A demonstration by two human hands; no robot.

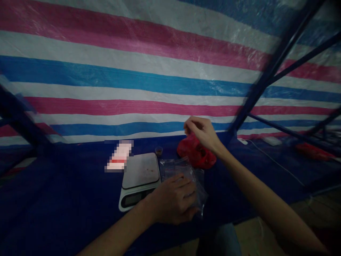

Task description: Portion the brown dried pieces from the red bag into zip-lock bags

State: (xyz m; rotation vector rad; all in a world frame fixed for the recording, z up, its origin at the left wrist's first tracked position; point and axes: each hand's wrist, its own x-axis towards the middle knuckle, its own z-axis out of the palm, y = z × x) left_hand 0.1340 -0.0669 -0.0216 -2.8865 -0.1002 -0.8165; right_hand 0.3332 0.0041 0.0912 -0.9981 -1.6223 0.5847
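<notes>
The scale sits on the blue worktop, its display toward the person and too dark to read; a few small brown specks lie on its pan. Just right of the scale, several clear bags lie flat and partly overlapping. The left hand rests over them, its wrist passing in front of the scale's near right corner. Its fingers are bent and the fingertips partly out of sight, so I cannot tell whether that grip has closed on any plastic.

Right of the scale and farther back than the clear bags lies the red bag, bunched up. The right hand is over its far side, fingers curled and thumb near the forefinger. That grip looks narrow, but whether it pinches the red bag or something small is too dim to tell.

A small cup with something brown in it stands just behind the scale's far right corner. A pixelated thing is just left of the scale.

The step in hand seems to be work at the red bag, with the left hand keeping to the clear bags. A next move would call for a sure pinch on one clear bag, separating it from the others without jogging the scale or cup.
</notes>
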